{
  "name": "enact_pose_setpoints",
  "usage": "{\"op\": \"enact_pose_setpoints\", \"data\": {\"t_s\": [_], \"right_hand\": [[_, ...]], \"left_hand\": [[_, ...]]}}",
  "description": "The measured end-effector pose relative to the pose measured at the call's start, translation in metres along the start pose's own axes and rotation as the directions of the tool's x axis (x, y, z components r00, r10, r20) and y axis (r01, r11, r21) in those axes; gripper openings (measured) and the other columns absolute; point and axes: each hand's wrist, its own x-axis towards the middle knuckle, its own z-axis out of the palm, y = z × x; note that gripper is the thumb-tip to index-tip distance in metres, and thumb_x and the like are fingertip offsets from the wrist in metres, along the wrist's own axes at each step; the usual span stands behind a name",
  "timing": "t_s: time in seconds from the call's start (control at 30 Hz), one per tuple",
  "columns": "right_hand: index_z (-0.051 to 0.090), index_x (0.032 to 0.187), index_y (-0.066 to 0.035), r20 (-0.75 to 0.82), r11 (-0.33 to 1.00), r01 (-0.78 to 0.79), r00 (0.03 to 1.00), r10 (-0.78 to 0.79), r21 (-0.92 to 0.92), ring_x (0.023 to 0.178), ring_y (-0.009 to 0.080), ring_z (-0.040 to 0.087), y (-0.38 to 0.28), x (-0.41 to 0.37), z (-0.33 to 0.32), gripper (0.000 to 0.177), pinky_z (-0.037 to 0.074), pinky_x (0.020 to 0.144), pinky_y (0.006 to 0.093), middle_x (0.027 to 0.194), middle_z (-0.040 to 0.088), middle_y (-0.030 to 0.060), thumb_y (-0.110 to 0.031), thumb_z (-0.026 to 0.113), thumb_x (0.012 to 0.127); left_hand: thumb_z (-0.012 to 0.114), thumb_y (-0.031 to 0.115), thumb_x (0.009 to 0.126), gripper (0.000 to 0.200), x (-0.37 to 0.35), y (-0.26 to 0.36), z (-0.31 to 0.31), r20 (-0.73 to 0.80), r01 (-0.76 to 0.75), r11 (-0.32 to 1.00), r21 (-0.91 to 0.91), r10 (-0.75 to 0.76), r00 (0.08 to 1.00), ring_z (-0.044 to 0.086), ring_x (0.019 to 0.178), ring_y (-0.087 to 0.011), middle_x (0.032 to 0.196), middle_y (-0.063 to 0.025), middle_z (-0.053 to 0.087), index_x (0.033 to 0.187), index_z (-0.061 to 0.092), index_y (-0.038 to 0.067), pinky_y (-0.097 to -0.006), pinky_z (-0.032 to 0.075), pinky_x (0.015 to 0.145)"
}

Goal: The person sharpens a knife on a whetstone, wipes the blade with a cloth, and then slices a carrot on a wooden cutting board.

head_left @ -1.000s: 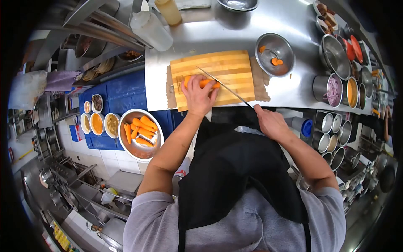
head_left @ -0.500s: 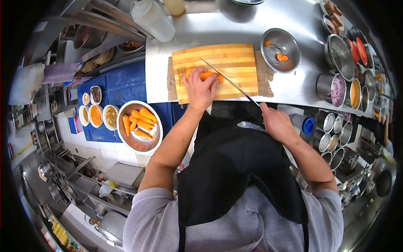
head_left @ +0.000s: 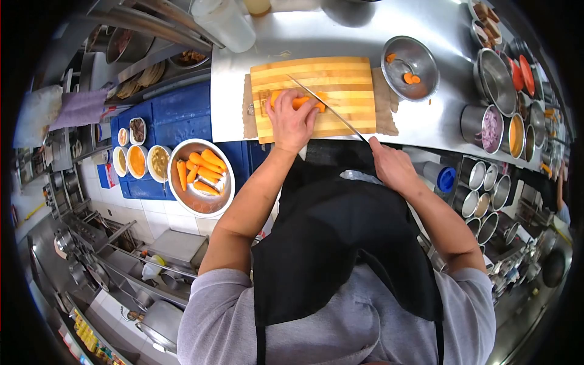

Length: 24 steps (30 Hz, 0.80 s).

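Note:
My left hand is closed over a peeled carrot on the striped wooden cutting board, its fingers bent across the top. Part of the carrot is hidden under them. Gripped by its handle in my right hand is a long knife. The blade slants over the board from lower right to upper left, just right of my left fingertips and close to the carrot's cut end. A brown cloth lies under the board. Right of the board, a metal bowl contains several orange carrot pieces.
At left, a large metal bowl of whole carrots stands on a blue surface, beside small food tubs. A squeeze bottle stands behind the board. Far right are a pot of sliced onion and other metal containers.
My right hand and the knife handle have moved slightly up and left, bringing the blade closer to my left fingers. My left hand still holds the carrot. The whole view has shifted slightly.

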Motion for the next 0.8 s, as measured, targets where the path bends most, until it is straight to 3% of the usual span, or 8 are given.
{"op": "enact_pose_setpoints", "data": {"t_s": [0.23,0.57,0.8], "right_hand": [[0.044,0.111,-0.005,0.017,1.0,0.003,1.0,-0.004,0.027,0.078,0.0425,0.067,-0.007,-0.025,-0.027,0.02,0.051,0.066,0.0544,0.085,0.066,0.0202,-0.006,0.05,0.091],[0.045,0.11,-0.005,-0.026,1.0,-0.002,1.0,0.003,0.022,0.077,0.0421,0.067,-0.007,0.004,0.006,0.017,0.051,0.065,0.0544,0.083,0.067,0.0196,-0.006,0.047,0.094],[0.044,0.107,-0.005,0.01,0.999,-0.003,1.0,0.003,0.035,0.077,0.0428,0.066,-0.012,-0.014,-0.021,0.015,0.05,0.064,0.0551,0.083,0.067,0.0199,-0.005,0.048,0.093]], "left_hand": [[0.078,0.016,0.075,0.021,-0.001,-0.004,0.002,-0.023,-0.01,1.0,-0.016,0.009,1.0,0.052,0.113,-0.0276,0.108,-0.0058,0.056,0.096,0.073,0.018,-0.0535,0.031,0.1],[0.078,0.015,0.076,0.02,0.001,-0.002,0.001,-0.031,0.01,1.0,-0.023,-0.011,0.999,0.053,0.112,-0.0264,0.107,-0.0052,0.056,0.096,0.074,0.018,-0.0525,0.032,0.099],[0.078,0.014,0.076,0.02,0.0,-0.006,0.003,-0.049,0.005,0.998,-0.057,-0.008,0.999,0.054,0.11,-0.0263,0.106,-0.0057,0.056,0.095,0.073,0.016,-0.0496,0.033,0.097]]}}
